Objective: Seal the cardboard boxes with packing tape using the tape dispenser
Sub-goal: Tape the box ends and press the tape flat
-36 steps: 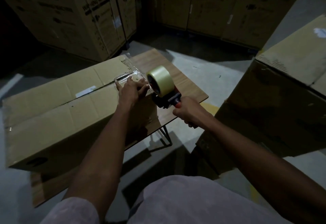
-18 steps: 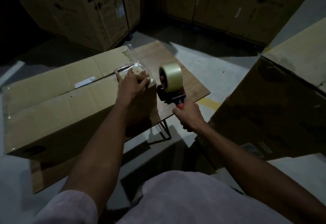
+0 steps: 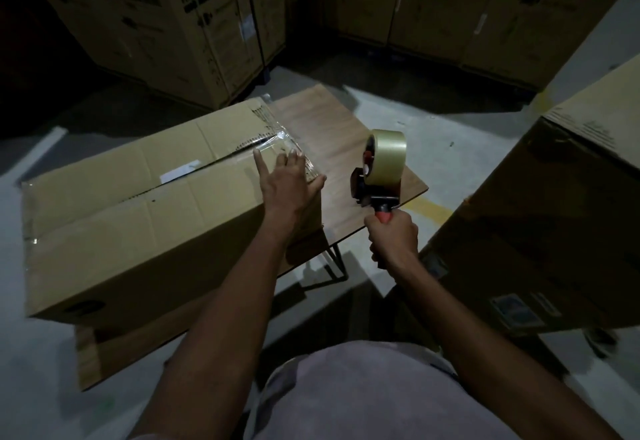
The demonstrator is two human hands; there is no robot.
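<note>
A long cardboard box [image 3: 121, 224] lies on a low wooden table [image 3: 332, 127], its top flaps closed along a centre seam. Clear tape [image 3: 277, 141] covers the seam's right end and wraps over the box's end edge. My left hand [image 3: 287, 179] lies flat on that taped corner with fingers spread and straight. My right hand [image 3: 393, 235] grips the red handle of the tape dispenser [image 3: 375, 176], which stands upright to the right of the box, apart from it, with a pale tape roll [image 3: 388, 155] on top.
A large cardboard box [image 3: 554, 217] stands close on the right. Tall printed cartons [image 3: 180, 23] line the back wall. The table has thin black metal legs [image 3: 332, 263] and stands on a grey concrete floor with a yellow line [image 3: 433, 211].
The dispenser has pulled away from the box's end to the right and now stands clear of it. My left hand has flattened and spread over the taped corner.
</note>
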